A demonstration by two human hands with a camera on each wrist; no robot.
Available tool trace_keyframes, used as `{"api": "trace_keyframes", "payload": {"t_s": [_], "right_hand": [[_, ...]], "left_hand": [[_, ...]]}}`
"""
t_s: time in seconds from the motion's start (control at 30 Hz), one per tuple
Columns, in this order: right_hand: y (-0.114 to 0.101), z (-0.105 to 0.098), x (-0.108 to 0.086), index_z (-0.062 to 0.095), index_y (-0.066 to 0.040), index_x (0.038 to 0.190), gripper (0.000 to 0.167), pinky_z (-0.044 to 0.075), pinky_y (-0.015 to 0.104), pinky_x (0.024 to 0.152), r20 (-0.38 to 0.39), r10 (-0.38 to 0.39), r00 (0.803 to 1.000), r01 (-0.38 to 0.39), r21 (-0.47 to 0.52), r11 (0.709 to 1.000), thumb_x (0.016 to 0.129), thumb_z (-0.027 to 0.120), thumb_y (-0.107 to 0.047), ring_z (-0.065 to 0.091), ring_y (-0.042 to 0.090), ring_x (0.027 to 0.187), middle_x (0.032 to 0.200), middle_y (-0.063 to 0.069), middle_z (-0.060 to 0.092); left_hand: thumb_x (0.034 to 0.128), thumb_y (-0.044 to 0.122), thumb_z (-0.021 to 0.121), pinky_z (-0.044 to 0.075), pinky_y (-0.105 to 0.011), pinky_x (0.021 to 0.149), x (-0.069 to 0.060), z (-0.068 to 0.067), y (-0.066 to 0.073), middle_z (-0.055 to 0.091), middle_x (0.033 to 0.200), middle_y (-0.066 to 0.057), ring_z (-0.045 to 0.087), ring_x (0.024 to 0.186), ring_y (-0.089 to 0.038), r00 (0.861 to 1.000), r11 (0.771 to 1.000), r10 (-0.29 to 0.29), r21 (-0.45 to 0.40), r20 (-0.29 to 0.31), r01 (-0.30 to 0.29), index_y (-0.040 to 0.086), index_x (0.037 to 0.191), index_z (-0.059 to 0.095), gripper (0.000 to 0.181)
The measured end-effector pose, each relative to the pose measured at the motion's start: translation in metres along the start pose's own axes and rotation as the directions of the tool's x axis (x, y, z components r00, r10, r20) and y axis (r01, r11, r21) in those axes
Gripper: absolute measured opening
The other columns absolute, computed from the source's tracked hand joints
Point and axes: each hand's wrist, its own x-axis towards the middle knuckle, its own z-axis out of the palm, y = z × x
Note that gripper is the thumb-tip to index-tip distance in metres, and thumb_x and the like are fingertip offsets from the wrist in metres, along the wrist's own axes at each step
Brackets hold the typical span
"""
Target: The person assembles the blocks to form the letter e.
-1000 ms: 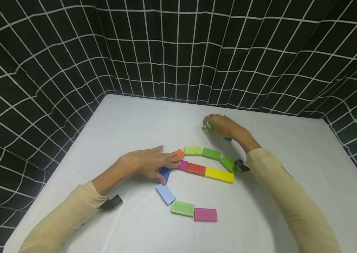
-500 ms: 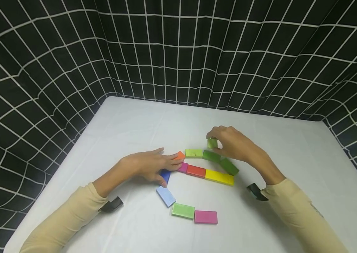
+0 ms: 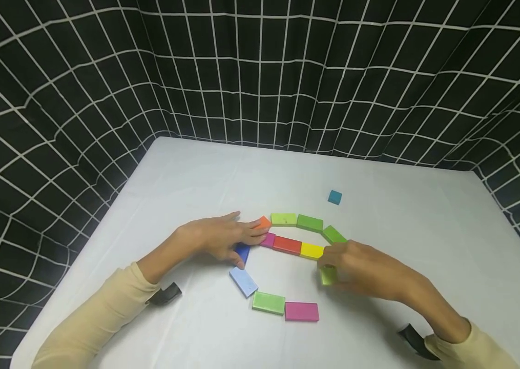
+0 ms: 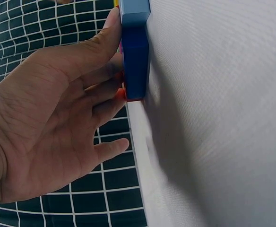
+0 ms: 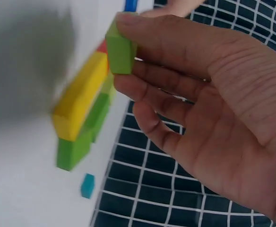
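My right hand [image 3: 370,269] pinches a small light green block [image 3: 328,275] between thumb and fingers. It is above the table, just in front of a yellow block [image 3: 311,250], whose right end it hides in the head view. My left hand [image 3: 218,238] has its fingers extended over an orange block [image 3: 264,222] and a magenta block [image 3: 268,240]. Its thumb lies by a dark blue block [image 4: 135,64] and a light blue block [image 3: 243,282]. A red block [image 3: 287,245] joins the magenta and yellow ones.
Several green blocks [image 3: 310,223] form an arc behind the yellow row. A pale green block [image 3: 268,303] and a pink block [image 3: 302,311] lie at the front. One teal cube [image 3: 335,197] sits farther back on the white table [image 3: 195,169]. A dark grid-patterned curtain [image 3: 278,77] surrounds it.
My right hand has carried the light green block from the back of the table toward the front, past the green arc. The teal cube is now uncovered. My left hand has stayed in place.
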Motion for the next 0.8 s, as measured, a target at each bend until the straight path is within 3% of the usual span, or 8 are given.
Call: {"api": "trace_keyframes", "payload": {"t_s": [0.17, 0.33, 0.8], "right_hand": [[-0.010, 0.018, -0.009, 0.078, -0.027, 0.113, 0.041, 0.063, 0.035, 0.090, 0.117, 0.031, 0.993, -0.038, 0.061, 0.997, 0.076, 0.094, -0.020, 0.062, 0.005, 0.095, 0.103, -0.019, 0.072], [-0.017, 0.032, -0.012, 0.078, -0.027, 0.116, 0.040, 0.062, 0.034, 0.092, 0.199, 0.058, 0.978, -0.081, 0.109, 0.991, 0.079, 0.092, -0.023, 0.060, 0.003, 0.098, 0.107, -0.019, 0.073], [-0.026, 0.040, -0.012, 0.075, -0.027, 0.124, 0.047, 0.060, 0.032, 0.092, 0.189, 0.076, 0.979, -0.100, 0.117, 0.988, 0.080, 0.091, -0.029, 0.060, 0.004, 0.101, 0.113, -0.018, 0.073]], "left_hand": [[0.0941, 0.052, 0.072, 0.009, -0.057, 0.135, -0.001, 0.001, 0.000, 0.019, 0.176, 0.008, 0.013, 0.166, -0.017, 1.000, 1.000, -0.008, -0.010, 0.003, 0.008, 0.025, 0.165, 0.030, 0.086], [0.0943, 0.051, 0.072, 0.008, -0.057, 0.135, -0.001, 0.001, 0.000, 0.019, 0.176, 0.007, 0.012, 0.166, -0.017, 1.000, 0.999, -0.008, -0.031, 0.003, 0.009, 0.025, 0.165, 0.030, 0.086], [0.0945, 0.050, 0.073, 0.006, -0.054, 0.136, 0.000, 0.001, 0.001, 0.016, 0.177, 0.008, 0.012, 0.166, -0.017, 0.999, 0.999, -0.024, -0.041, 0.021, 0.025, 0.027, 0.165, 0.029, 0.086]]}}
